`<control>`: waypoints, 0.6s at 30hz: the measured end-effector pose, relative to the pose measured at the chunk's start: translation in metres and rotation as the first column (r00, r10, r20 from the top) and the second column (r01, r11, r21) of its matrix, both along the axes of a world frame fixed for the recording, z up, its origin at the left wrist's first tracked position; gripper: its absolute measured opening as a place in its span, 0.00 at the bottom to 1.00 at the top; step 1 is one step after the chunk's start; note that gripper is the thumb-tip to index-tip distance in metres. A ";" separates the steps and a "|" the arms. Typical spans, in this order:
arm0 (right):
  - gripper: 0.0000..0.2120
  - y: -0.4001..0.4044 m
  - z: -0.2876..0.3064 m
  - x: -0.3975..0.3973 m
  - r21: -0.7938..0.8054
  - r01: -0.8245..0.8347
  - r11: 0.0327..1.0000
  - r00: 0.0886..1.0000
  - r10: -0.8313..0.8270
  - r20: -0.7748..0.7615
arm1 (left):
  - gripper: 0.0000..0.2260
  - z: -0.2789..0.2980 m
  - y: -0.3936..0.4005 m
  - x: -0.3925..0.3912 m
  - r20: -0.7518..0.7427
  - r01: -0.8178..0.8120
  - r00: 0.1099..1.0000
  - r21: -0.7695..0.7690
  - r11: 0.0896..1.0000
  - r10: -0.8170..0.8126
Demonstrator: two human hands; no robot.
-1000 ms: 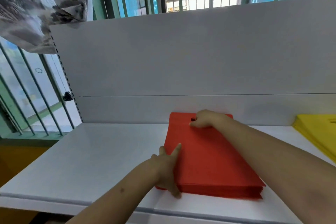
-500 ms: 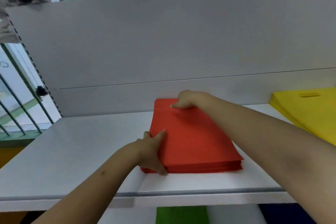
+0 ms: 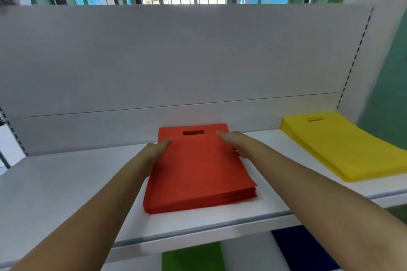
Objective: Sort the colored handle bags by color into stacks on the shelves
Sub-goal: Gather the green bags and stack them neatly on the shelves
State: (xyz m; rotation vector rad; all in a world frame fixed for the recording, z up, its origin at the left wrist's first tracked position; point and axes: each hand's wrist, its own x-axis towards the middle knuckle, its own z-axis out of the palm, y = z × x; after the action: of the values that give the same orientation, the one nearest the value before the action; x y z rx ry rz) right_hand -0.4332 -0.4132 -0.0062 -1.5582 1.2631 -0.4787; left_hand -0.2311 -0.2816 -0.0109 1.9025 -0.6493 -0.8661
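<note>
The red bag stack [image 3: 198,167] lies flat on the white shelf [image 3: 66,182], its long axis running from the shelf's front lip toward the back panel [image 3: 176,61], with the handle cut-out [image 3: 193,132] at the far end, next to the panel. The person's two hands flank that far end. The left hand [image 3: 157,148] lies along the stack's left edge, fingers straight and touching it. The right hand [image 3: 231,141] lies at the stack's right edge, fingers extended forward and resting against the top bag; whether its thumb hooks the side cannot be told. Neither hand grips anything. Both are about equally near the stack, one to each side of the cut-out, so any squaring push would act across the short axis. To the right of the red stack, well apart on the same shelf, lies a yellow bag stack [image 3: 343,147]. Below the shelf's front lip, green [image 3: 191,257] and dark blue [image 3: 304,248] stacks show.
</note>
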 end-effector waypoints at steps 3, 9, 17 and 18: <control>0.27 0.005 -0.002 0.011 0.017 -0.030 0.999 0.995 0.029 0.091 | 0.30 -0.001 -0.008 0.001 0.022 -0.006 1.000 -0.010 1.000 0.006; 0.34 0.007 0.009 -0.020 -0.072 0.005 0.997 1.000 -0.003 0.016 | 0.32 0.018 -0.026 -0.024 0.494 -0.117 0.869 0.119 0.986 0.044; 0.29 -0.082 0.036 -0.207 -0.411 0.144 0.900 0.944 -0.249 -0.215 | 0.05 0.035 -0.120 -0.213 0.082 0.245 0.969 -0.334 0.910 -0.231; 0.28 -0.101 0.036 -0.238 -0.416 0.182 0.891 0.932 -0.291 -0.217 | 0.05 0.030 -0.136 -0.237 -0.005 0.246 0.965 -0.320 0.915 -0.262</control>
State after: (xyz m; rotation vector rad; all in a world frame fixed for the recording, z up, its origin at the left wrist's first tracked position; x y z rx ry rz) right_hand -0.6710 -0.5144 0.0298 -1.8573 1.6625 -0.7270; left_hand -0.4682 -0.4176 0.0188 1.5247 -0.9624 -0.9051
